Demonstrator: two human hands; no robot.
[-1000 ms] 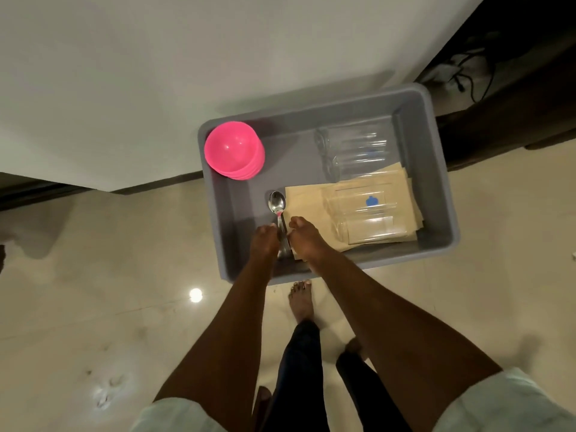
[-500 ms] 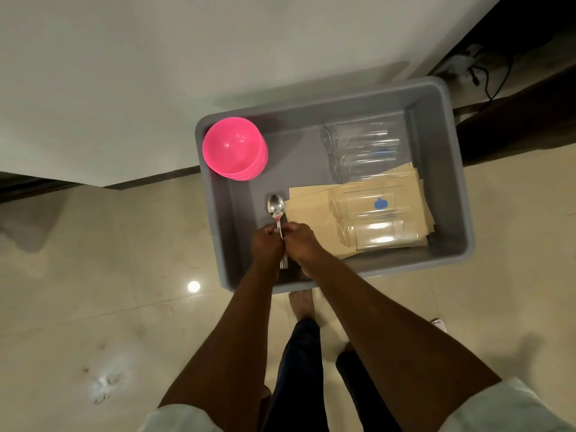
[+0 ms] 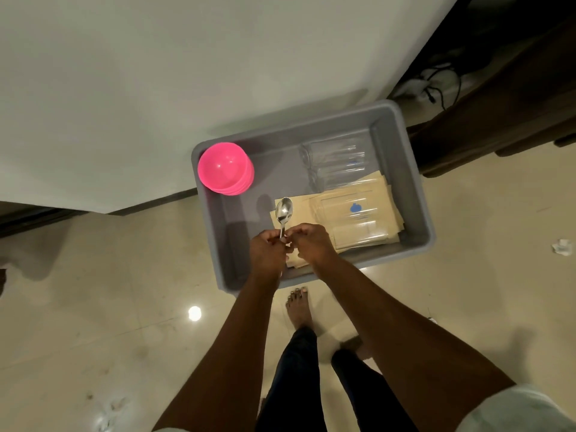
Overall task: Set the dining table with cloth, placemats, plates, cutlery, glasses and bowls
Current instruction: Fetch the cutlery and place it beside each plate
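Spoon (image 3: 284, 211) lifted above placemats (image 3: 338, 219) | both hands pinch handle: left (image 3: 267, 255), right (image 3: 311, 243)

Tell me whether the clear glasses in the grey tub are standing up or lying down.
Lying down. The clear glasses rest on their sides in the grey tub, their long walls running across it, some on the tan placemats.

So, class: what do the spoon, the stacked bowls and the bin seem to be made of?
Spoon: polished metal, likely steel; mirror-like shine.
Bowls: glossy pink plastic, probably; small highlights.
Bin: matte grey plastic, apparently; moulded rounded rim.
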